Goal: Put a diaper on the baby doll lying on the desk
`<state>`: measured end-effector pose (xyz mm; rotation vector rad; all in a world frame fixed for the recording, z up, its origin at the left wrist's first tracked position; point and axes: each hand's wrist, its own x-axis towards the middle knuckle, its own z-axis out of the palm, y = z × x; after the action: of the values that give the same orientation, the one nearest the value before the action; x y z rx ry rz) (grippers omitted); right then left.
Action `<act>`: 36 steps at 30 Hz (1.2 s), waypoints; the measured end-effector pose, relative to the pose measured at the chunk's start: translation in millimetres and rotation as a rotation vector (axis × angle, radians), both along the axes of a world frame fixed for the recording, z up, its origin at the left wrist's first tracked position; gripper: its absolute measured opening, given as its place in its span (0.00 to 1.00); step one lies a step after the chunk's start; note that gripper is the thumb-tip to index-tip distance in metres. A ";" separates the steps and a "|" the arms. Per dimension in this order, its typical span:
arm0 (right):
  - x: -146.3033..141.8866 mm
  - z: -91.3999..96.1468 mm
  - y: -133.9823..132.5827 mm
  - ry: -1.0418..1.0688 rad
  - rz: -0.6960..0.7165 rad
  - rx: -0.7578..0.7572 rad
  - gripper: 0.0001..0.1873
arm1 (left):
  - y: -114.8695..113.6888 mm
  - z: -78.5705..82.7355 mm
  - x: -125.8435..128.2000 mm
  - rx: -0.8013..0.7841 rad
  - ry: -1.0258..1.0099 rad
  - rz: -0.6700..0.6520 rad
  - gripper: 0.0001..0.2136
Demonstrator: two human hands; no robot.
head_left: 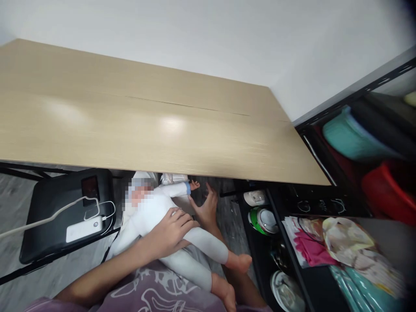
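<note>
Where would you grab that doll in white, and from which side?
Probably around the trunk of the doll, a hand from each side: the trunk is its broadest part, while the limbs stick out thin. The tabletop edge crowds the head end, so come from the person's side. The left hand rests at its hip; the right hand is open near its outstretched arm.

Pale counter (pixel 162 130) stands before white wall (pixel 182 39), corded white power bank (pixel 81 231) lies on black seat (pixel 45 206) at left, teal tub (pixel 349 136) sits above red tub (pixel 386 190) at right.
</note>
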<state>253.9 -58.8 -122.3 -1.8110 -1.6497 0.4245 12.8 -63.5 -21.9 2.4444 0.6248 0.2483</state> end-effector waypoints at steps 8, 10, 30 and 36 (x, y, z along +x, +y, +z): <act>-47.0 48.1 56.1 -0.244 0.549 -0.147 0.23 | 1.3 12.5 -17.2 0.004 -0.189 -0.099 0.26; -61.3 61.4 70.2 -0.314 0.605 -0.179 0.17 | -8.3 7.2 -35.0 0.018 -0.252 -0.008 0.27; -32.0 178.3 46.0 -0.029 0.666 0.080 0.20 | -56.3 -24.1 -157.1 -0.363 -0.190 0.960 0.25; 14.9 203.0 47.7 -0.107 0.338 0.090 0.21 | 37.3 55.4 -143.8 -0.209 -0.150 0.774 0.26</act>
<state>268.8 -11.1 80.7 -1.5149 -2.0252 0.3960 -130.9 -26.2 33.5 1.8624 1.4250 0.6256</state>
